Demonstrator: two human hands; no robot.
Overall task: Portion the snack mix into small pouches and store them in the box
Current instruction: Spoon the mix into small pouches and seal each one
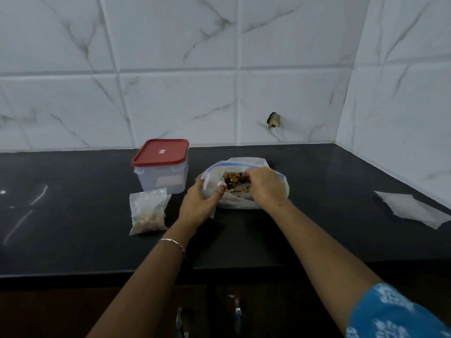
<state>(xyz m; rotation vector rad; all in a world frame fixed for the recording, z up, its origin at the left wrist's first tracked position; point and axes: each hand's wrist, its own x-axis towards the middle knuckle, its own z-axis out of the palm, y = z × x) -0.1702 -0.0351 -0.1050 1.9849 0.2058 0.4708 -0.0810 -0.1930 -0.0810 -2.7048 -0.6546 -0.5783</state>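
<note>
- The likeliest mishap is spillage. The bag (246, 202), just right of the box (162, 178), is soft and sits with its mouth wide open, so a tug on one rim could tip it and scatter mix (231, 179) over the counter (73, 240).
- A handful lifted too full could drop pieces between the bag and whatever pouch is meant to catch it.
- The box has its red lid (161, 152) on, so nothing can be stored until someone opens it. With both hands busy, that could mean letting go of the bag and leaving it to slump.
- The one filled pouch (147, 211) lies just in front of the box, not inside it. From here I cannot tell whether its top is sealed, and if it is not, a nudge could empty it.
- The empty pouches (410, 211) lie far right of the box, well apart from the bag. Reaching for them across the open bag could catch its rim.
- The left hand (199, 204), between box and bag, is curled round the bag's near-left rim with the thumb pressed over the clear plastic. I cannot tell whether a small pouch is tucked in there too.
- The right hand (266, 186), on the bag's far side from the box, is bent down into the mouth with its fingers curled. The tips are hidden, so I cannot tell whether they pinch any mix.
</note>
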